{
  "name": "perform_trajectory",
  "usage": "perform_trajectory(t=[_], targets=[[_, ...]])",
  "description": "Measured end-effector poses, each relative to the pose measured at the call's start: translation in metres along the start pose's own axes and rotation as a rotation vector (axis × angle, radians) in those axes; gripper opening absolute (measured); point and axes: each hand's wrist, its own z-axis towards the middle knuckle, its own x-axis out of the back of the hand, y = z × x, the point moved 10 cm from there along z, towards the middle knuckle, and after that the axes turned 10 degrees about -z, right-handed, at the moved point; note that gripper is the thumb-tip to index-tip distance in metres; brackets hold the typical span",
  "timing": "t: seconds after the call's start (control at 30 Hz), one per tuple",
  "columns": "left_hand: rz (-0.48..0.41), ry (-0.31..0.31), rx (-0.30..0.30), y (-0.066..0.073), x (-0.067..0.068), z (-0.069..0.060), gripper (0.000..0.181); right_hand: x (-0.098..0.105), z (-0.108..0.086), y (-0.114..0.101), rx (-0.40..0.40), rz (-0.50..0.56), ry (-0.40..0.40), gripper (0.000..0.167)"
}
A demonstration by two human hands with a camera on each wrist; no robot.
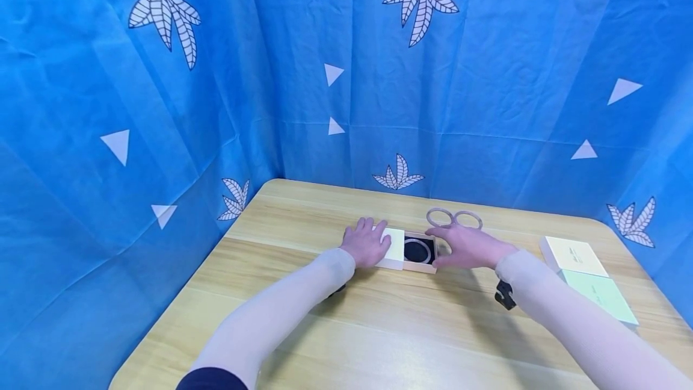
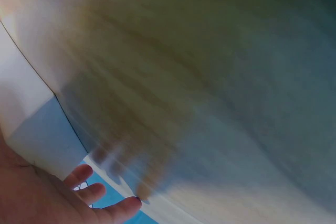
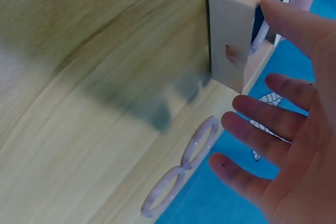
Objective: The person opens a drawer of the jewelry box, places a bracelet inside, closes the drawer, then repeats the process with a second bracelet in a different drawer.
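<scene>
One surface [image 1: 373, 336] holds a part-open box [image 1: 396, 248]; L hand [image 1: 365, 244] rests atop, fingers loosely spread; R hand [image 1: 467, 247], fingers wide, empty, by drawer [image 1: 420, 268] w/ bangle [image 1: 429, 251] inside. Risk: if L hand slips, box may skid; R fingers overreaching could knock 2 loose bangles [image 3: 184, 167].

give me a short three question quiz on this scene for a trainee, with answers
1. How many loose bangles lie on the table?
2. True or false: the left hand is touching the loose bangles.
3. What lies in the partly open drawer?

Key:
1. Two.
2. False; it rests on the cover.
3. A bangle.
</scene>
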Motion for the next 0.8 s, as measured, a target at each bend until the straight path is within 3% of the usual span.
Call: perform_trajectory(t=[0.23, 0.8], targets=[[-0.003, -0.013, 0.011, -0.002, -0.003, 0.004, 0.063, -0.006, -0.005, 0.004, -0.016, 0.041, 0.002, 0.085], [-0.003, -0.022, 0.005, 0.002, 0.003, -0.003, 0.064, -0.021, -0.014, 0.014, -0.065, 0.17, 0.013, 0.096]])
